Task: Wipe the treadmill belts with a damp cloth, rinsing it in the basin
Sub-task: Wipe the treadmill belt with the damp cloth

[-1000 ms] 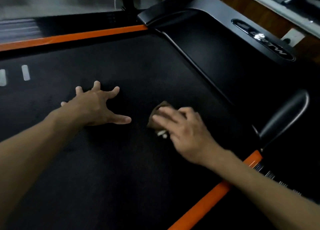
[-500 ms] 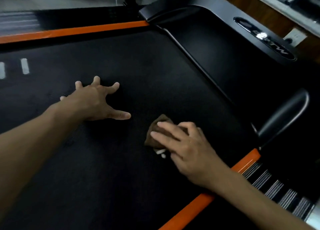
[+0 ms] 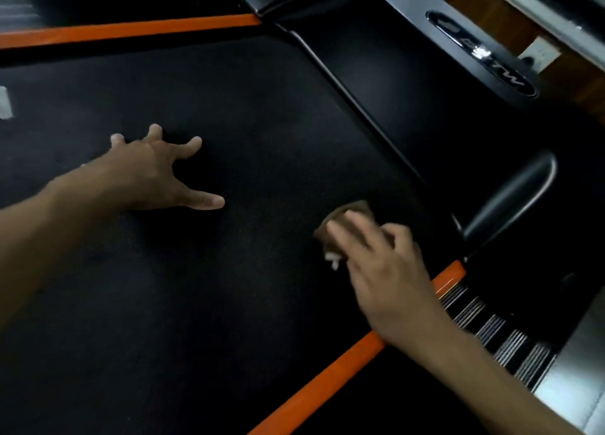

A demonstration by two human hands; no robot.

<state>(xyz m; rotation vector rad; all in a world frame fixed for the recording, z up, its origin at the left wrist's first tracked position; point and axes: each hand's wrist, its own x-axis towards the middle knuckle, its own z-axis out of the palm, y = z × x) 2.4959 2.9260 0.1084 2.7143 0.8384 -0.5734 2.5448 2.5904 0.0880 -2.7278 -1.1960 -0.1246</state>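
Observation:
The black treadmill belt fills most of the head view. My left hand rests on it at centre left, fingers spread, thumb pointing right. A small brown cloth with a white tag lies bunched on the belt near its right edge. My right hand presses down on the cloth with extended fingers, and it is motion-blurred. Most of the cloth is hidden under those fingers. No basin is in view.
Orange side rails run along the belt's near edge and far edge. The glossy black motor cover rises to the right of the belt. A black curved handle and ribbed foot strips lie at right.
My right hand has slid the cloth to the right, away from my left hand and closer to the motor cover. My left hand stays planted on the belt.

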